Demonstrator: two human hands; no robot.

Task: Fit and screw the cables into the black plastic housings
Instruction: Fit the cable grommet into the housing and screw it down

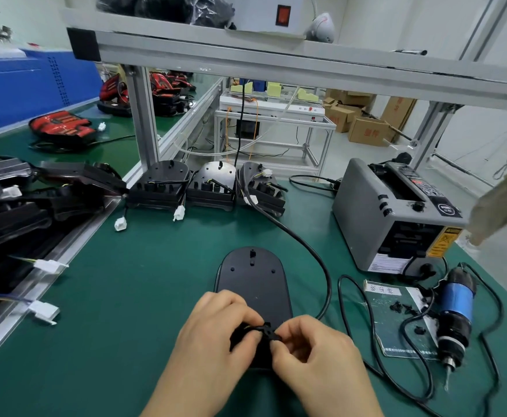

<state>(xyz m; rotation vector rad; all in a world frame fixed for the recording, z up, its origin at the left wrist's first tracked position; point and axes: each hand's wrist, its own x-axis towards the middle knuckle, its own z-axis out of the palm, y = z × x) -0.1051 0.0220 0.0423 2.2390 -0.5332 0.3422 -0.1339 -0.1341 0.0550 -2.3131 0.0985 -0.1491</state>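
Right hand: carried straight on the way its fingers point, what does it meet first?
The right hand points left, fingertips pinching the small black part; just beyond is the left hand, gripping the same part. Depth is hard to judge.

Factory assembly workstation. A workbench topped with a green mat (110,311) stands under an aluminium frame (144,115) that carries a shelf (276,52). Black plastic housings (159,188) with wired white plugs sit in a row at the back, and more are piled at the left. An electric screwdriver (455,311) and a grey tape dispenser (393,218) are at the right. Beyond are cardboard boxes (363,129), blue crates (20,82) and red-and-black parts (61,126) on a neighbouring green surface.
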